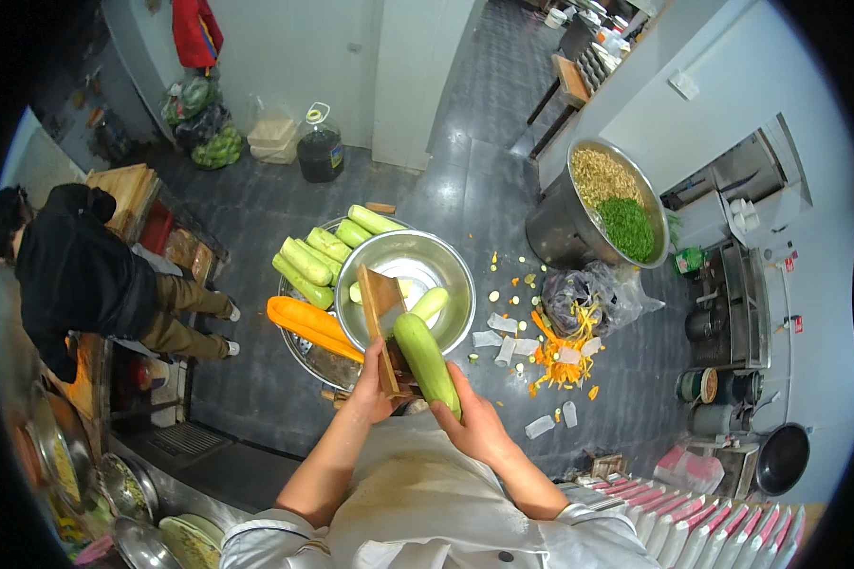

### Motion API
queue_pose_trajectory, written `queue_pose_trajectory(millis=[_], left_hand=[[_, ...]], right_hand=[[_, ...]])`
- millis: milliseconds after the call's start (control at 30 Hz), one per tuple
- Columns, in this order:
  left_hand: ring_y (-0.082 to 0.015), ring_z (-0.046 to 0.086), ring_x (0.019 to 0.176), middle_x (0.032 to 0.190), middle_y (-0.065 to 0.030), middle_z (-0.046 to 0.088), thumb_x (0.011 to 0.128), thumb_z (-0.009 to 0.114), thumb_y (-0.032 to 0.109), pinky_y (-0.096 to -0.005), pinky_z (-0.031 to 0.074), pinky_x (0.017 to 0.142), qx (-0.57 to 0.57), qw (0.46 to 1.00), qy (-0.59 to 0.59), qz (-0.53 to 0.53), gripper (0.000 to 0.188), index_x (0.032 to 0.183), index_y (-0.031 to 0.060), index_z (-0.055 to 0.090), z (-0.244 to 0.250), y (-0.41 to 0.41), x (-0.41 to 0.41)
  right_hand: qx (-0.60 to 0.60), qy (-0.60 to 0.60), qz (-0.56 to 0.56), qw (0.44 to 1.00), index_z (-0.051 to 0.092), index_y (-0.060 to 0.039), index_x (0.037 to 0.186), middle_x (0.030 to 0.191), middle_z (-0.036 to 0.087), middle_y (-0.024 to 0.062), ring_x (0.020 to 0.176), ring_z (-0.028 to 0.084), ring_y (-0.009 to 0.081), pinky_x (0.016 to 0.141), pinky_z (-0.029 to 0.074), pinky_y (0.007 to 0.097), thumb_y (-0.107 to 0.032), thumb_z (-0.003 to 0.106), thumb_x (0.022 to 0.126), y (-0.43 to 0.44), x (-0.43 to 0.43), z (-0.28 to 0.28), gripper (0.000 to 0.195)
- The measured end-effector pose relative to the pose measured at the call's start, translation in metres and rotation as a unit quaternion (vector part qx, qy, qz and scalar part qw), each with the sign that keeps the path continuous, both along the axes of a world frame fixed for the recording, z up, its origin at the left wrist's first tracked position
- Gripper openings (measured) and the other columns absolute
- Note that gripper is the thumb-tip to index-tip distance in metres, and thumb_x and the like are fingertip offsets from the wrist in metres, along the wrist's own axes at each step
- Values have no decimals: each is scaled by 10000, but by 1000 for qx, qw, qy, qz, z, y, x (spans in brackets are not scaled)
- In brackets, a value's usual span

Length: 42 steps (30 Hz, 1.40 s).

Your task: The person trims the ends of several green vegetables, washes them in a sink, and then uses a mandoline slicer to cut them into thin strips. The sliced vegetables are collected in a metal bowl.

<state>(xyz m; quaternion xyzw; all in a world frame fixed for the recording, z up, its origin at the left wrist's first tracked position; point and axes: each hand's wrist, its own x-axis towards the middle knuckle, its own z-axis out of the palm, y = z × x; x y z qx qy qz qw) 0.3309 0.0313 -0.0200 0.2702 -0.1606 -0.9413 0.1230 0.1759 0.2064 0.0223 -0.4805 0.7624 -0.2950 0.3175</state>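
My left hand [372,393] grips the lower end of a wooden slicing board [381,295], probably a mandoline or grater, tilted over a steel bowl [465,284]. In my right hand [478,421] is a long pale-green squash [421,348], seemingly peeled, held by its near end close against the board. Another light-green squash piece [430,304] lies inside the bowl, with more partly hidden behind the board. Several peeled green squashes [306,262] and a long hollowed orange squash [309,326] rest on a round metal tray [313,363] beneath the bowl.
Orange peelings [566,370], squash ends and clear wrappers litter the floor right of the bowl, beside a plastic bag [583,295]. A tall metal pot [555,227] holds chopped food. A person [89,263] stands at a left-hand counter. A dark jug [320,153] stands ahead.
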Motion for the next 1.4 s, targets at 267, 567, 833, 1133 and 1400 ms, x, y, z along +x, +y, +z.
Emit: queue_pose_trajectory(millis=[267,567,833,1133,1400], left_hand=[[-246,698,1261,1396,-80,707,1067,462,728,-468,570,1055,38,985,73,151,738,1516,155,585,-23,19,-41],[-233,728,1092,1241,-54,748,1101,429,677,-469,587,955,65,973,41,216,640,1444,172,622,-65,61,-137],[-206,718,1145,1291,-24,734,1090,431,690,-403,583,954,88,943,5,322,656,1433,172,640,-77,34,-146],[-198,728,1086,1202,-25,736,1119,458,606,-401,591,956,73,958,5,277,538,1437,196,604,-81,79,-174],[-138,692,1169,1289,-17,711,1098,508,620,-369,561,980,30,943,77,323,588,1437,149,605,-126,29,-152]], right_hand=[[36,91,81,992,399,-43,1640,1134,746,319,992,744,506,841,603,558,-350,678,1029,15,-37,-10,739],[30,133,107,985,506,-44,1552,956,752,343,937,729,538,894,570,607,-502,560,1063,-195,-140,-89,672],[-68,5,261,963,500,-94,1590,934,767,279,891,765,468,769,605,544,-414,641,1053,-50,-195,-77,640],[32,114,184,976,536,-90,1565,992,753,332,987,720,543,892,571,589,-509,535,1079,-182,-167,-92,642],[-5,84,260,962,498,-71,1602,1059,760,305,952,769,472,810,620,526,-334,624,1067,-61,-193,-87,609]])
